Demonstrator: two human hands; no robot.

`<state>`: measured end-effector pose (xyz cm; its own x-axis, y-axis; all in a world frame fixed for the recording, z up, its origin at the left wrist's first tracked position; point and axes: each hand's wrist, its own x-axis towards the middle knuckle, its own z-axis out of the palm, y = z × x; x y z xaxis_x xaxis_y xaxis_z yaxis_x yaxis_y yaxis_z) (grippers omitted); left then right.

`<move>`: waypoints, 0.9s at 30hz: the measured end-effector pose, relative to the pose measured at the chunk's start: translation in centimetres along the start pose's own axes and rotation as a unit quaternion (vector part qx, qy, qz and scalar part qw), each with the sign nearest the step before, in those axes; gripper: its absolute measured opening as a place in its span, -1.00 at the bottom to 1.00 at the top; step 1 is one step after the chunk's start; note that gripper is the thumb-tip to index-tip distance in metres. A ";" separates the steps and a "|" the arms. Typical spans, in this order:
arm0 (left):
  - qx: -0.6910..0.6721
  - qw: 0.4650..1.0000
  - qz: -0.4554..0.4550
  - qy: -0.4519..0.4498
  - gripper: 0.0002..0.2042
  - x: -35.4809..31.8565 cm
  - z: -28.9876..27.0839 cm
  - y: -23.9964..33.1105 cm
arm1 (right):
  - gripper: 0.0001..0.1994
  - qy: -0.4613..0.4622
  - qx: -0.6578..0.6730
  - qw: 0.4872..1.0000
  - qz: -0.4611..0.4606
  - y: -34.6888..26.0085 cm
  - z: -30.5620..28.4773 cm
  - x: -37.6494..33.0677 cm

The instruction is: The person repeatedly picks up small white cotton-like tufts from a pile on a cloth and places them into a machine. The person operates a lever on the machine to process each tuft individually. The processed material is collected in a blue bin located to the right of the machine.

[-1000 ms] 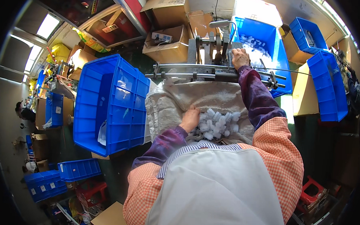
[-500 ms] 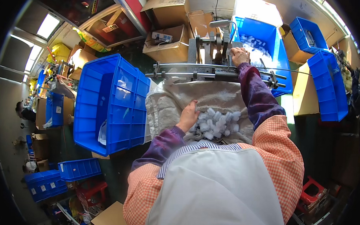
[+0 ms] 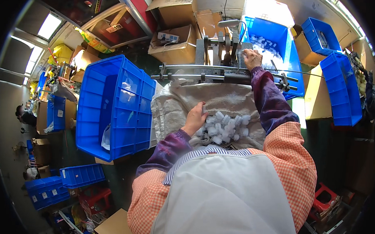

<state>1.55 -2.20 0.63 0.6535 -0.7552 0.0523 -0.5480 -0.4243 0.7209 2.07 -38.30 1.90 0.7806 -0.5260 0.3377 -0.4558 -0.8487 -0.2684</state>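
My left hand [image 3: 194,119] is closed at the left edge of a heap of ribbed, translucent white plastic pieces [image 3: 224,128]. A pale piece seems to be pinched between its thumb and fingers. The heap lies in a grey cloth [image 3: 171,103] spread in front of me. Farther off, my right hand [image 3: 252,59] rests at the right end of a small machine [image 3: 224,51] with curled fingers. What those fingers hold, if anything, is hidden. Two metal rails [image 3: 189,77] run across the front of the machine.
Just right of the machine, a blue bin [image 3: 296,59] contains more white pieces. A large blue crate [image 3: 131,110] stands close on my left. Cardboard boxes [image 3: 174,45] sit behind the machine, and more blue crates [image 3: 341,90] are stacked at far right. A thin rod [image 3: 310,74] sticks out rightward.
My right hand has shifted slightly right on the machine, its fingers curling more. My left hand has turned slightly beside the heap and stayed near the same spot.
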 end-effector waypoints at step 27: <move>-0.001 1.000 -0.014 -0.015 -0.60 -0.5 -0.3 -0.1 | -0.88 0.009 0.056 0.997 -0.051 -0.3 0.0 0.5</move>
<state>1.43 -1.68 0.76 0.6525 -0.7577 0.0124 -0.5292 -0.4438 0.7232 2.62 -38.27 2.15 0.8123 -0.4391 0.3838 -0.3233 -0.8867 -0.3304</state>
